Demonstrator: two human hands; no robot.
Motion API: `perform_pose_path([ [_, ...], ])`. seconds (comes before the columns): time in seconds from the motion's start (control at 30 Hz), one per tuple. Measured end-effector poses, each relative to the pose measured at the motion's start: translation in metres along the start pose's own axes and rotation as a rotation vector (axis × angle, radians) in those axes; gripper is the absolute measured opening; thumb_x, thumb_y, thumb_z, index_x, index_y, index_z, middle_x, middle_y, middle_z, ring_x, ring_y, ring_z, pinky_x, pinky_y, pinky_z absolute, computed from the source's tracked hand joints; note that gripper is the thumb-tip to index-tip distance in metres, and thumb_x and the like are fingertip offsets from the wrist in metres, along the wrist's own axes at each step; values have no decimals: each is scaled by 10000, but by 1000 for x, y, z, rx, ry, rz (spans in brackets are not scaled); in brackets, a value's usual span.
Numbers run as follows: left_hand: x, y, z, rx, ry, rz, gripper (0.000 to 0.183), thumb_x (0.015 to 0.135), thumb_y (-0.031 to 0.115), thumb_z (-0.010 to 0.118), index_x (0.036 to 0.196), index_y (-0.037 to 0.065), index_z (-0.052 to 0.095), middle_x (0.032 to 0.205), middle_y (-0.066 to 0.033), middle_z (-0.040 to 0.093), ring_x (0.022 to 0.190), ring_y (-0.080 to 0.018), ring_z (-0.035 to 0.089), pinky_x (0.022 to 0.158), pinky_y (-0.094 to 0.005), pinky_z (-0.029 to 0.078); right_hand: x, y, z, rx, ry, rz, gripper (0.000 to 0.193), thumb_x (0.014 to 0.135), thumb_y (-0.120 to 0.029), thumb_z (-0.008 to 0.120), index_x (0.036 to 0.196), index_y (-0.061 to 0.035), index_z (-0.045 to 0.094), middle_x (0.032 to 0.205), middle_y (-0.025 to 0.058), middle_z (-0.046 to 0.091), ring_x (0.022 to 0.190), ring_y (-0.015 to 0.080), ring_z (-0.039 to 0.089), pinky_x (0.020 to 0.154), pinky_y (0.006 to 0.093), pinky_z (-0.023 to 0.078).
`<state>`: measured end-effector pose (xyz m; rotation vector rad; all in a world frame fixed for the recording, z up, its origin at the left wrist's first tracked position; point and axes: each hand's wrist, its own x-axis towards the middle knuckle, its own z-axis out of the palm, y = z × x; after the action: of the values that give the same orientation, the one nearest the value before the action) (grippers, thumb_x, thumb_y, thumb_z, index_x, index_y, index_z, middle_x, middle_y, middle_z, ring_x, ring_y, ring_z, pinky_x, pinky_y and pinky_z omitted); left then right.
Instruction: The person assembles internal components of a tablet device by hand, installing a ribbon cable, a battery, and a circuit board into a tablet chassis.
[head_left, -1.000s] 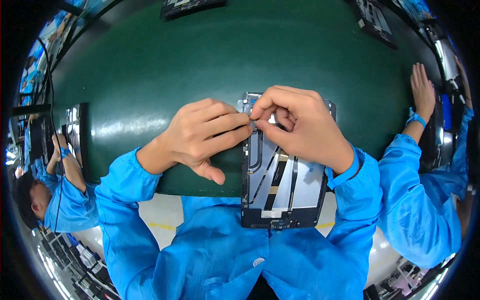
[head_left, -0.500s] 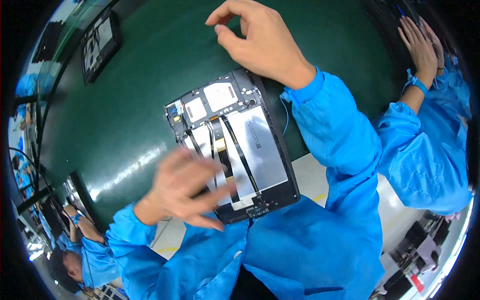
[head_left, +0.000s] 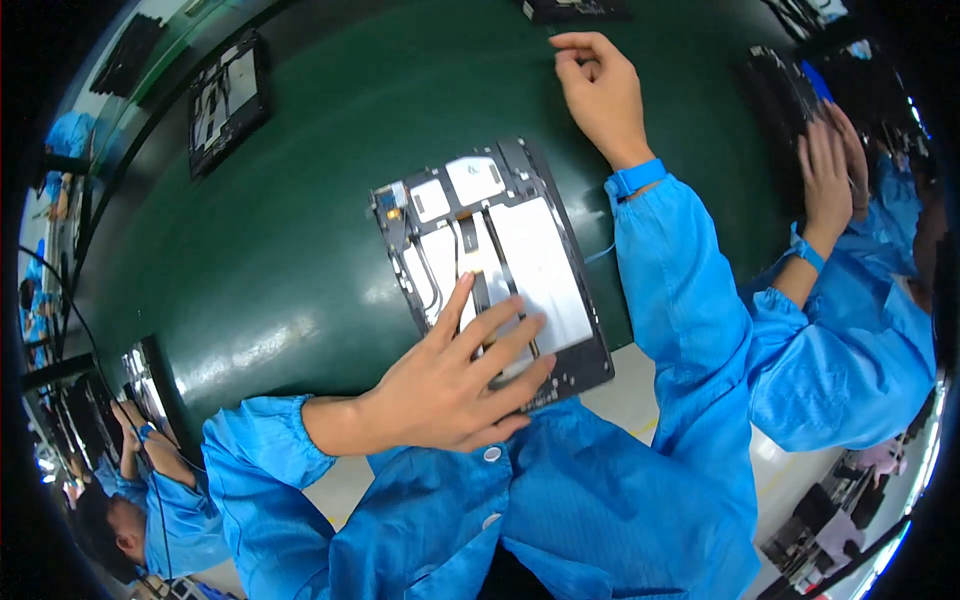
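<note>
Head view: flat, rectangular tablet (head_left: 530, 265), silvery, black-rimmed.

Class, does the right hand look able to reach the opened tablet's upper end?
Probably yes: nothing visible blocks the right hand from the opened tablet; the left hand lies over its lower half.
</note>
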<state>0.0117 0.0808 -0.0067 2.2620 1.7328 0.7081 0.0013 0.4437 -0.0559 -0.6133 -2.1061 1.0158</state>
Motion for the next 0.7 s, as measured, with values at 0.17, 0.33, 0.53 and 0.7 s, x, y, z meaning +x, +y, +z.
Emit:
perform_pose_path([
  [0.17, 9, -54, -19, 157, 95, -115, 591, 835, 308, 804, 1373, 87, 697, 1538, -245, 582, 1477, -473, 536, 1261, -750, 328, 5, 16, 10, 164, 174, 46, 228, 999, -119, 722, 1213, -60, 773, 936, 26, 754, 752, 103, 655, 670, 294, 533],
  [0.33, 2, -143, -53, 281, 369, -260, 591, 832, 140, 775, 1412, 56, 697, 1503, -253, 613, 1397, -435, 606, 1193, -509, 491, 3, -21, 47, -156, 318, -49, 256, 853, -72, 710, 1103, -69, 765, 845, 167, 765, 796, 331, 752, 719, 448, 602],
  [0.53, 28, -232, -63, 480, 501, -367, 521, 937, 190, 715, 1452, 116, 704, 1492, -169, 669, 1321, -388, 667, 1137, -474, 522, 11, -10, 50, -614, 326, -195, 401, 829, -183, 736, 1194, -20, 703, 1133, 209, 704, 1105, 411, 613, 937, 533, 480],
  [0.7, 36, -286, -70, 603, 593, -475, 493, 985, 198, 660, 1473, 136, 687, 1483, -160, 684, 1361, -387, 637, 1171, -486, 495, 19, -7, 51, -772, 289, -292, 446, 876, -300, 735, 1207, -6, 685, 1092, 223, 686, 1073, 405, 625, 904, 531, 478],
])
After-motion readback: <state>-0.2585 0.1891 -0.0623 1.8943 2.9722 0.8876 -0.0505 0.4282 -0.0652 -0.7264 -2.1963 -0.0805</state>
